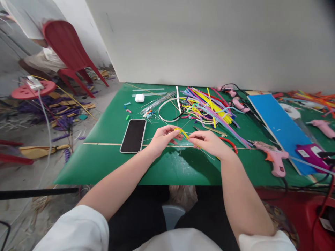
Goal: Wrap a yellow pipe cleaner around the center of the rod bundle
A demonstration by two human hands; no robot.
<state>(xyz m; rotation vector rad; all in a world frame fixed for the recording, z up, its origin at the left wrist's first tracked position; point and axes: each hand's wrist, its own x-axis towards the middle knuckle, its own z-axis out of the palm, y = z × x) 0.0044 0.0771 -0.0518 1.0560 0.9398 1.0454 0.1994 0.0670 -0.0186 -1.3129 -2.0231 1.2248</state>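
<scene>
Yellow strip (181, 131) is sitting between my two hands, above the green table (104, 164), near its front middle part. My left hand (162, 139) is pinching the left end of this strip with the fingers closed on it, and my right hand (206, 142) is gripping the other end, also with fingers closed. Both hands are staying very close to each other, almost touching at the fingertips. A thin wire (180, 153) is hanging down from the strip toward the table.

Just beside my left hand, a phone (133, 135) is lying face up with a dark screen. Behind my right hand, red pliers (230, 143) are lying partly hidden by the hand. Farther back, a pile of colourful strips (209, 108) is spreading over the table, and a white loop (169, 109) is lying at its left. A small white case (139, 98) is resting near the back edge. At the right, a pink glue gun (273, 158) is lying next to a blue sheet (280, 125). I am not seeing any box or tray holding things on this table
</scene>
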